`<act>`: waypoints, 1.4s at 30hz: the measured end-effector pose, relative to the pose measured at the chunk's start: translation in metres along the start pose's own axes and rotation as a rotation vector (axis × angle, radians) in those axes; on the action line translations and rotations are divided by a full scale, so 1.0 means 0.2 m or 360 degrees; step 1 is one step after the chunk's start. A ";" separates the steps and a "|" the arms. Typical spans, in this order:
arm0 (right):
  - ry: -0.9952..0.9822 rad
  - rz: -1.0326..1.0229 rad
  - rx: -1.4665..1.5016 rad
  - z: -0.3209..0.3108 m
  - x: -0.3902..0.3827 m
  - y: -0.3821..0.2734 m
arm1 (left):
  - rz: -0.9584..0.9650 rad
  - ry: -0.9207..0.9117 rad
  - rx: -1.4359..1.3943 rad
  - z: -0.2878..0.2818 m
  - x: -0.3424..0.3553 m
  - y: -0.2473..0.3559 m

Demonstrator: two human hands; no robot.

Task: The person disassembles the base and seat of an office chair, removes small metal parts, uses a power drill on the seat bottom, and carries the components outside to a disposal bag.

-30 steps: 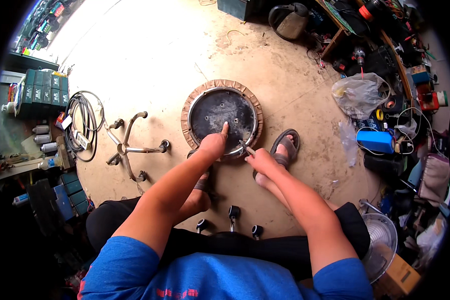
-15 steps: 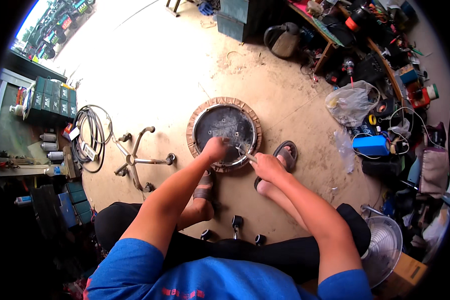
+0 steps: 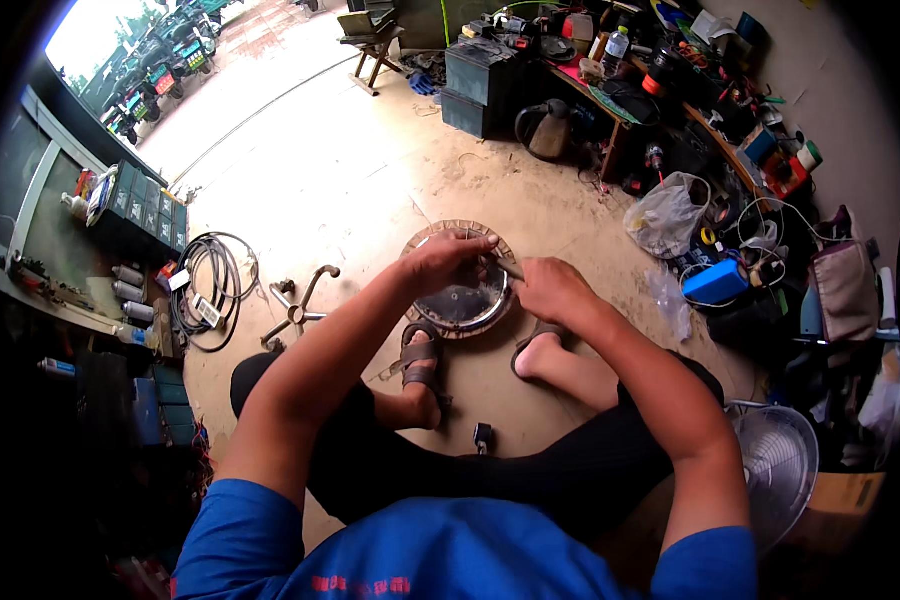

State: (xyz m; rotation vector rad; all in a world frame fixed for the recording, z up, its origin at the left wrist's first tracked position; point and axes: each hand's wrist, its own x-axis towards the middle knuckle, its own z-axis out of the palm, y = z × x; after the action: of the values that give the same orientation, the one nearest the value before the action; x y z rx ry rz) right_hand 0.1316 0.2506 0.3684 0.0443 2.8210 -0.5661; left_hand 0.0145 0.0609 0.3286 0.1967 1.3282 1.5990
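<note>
From where I watch, the round wheel hub (image 3: 462, 298) lies flat on the concrete floor (image 3: 350, 180), straight ahead between my sandalled feet. My left hand (image 3: 448, 260) is curled over its far-left rim, gripping it; my right hand (image 3: 548, 290) is closed on a slim metal tool (image 3: 507, 268) at the right rim, tip pointing left toward the other hand. Both sit equally near. Open floor lies beyond; a chair base (image 3: 298, 308) stands left, a plastic bag (image 3: 665, 215) right.
</note>
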 end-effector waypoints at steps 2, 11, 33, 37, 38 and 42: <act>0.0076 -0.0063 -0.0048 -0.01 -0.06 -0.04 | 0.0004 -0.0016 0.0010 0.03 -0.08 0.03; 0.0446 -0.0306 -0.0473 0.02 -0.23 -0.17 | 0.0025 0.0334 0.0278 0.14 -0.33 0.03; -0.0023 -0.0059 0.2603 -0.05 -0.22 -0.16 | 0.0165 0.0201 -0.0301 0.03 -0.43 0.03; 0.0243 -0.0139 0.2969 -0.08 -0.21 -0.18 | 0.0063 0.0066 -0.0052 0.11 -0.47 0.03; 0.0294 -0.0135 0.2948 -0.07 -0.21 -0.18 | 0.0052 0.0040 0.0059 0.12 -0.49 0.02; 0.0401 -0.0094 0.2897 -0.05 -0.19 -0.16 | 0.0220 -0.0013 0.0085 0.22 -0.48 0.00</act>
State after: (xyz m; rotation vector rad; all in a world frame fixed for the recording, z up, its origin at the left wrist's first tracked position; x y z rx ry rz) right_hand 0.1637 0.2254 0.4005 0.3534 1.4558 -2.8590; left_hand 0.0897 0.0166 0.3885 0.3337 1.3773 1.6765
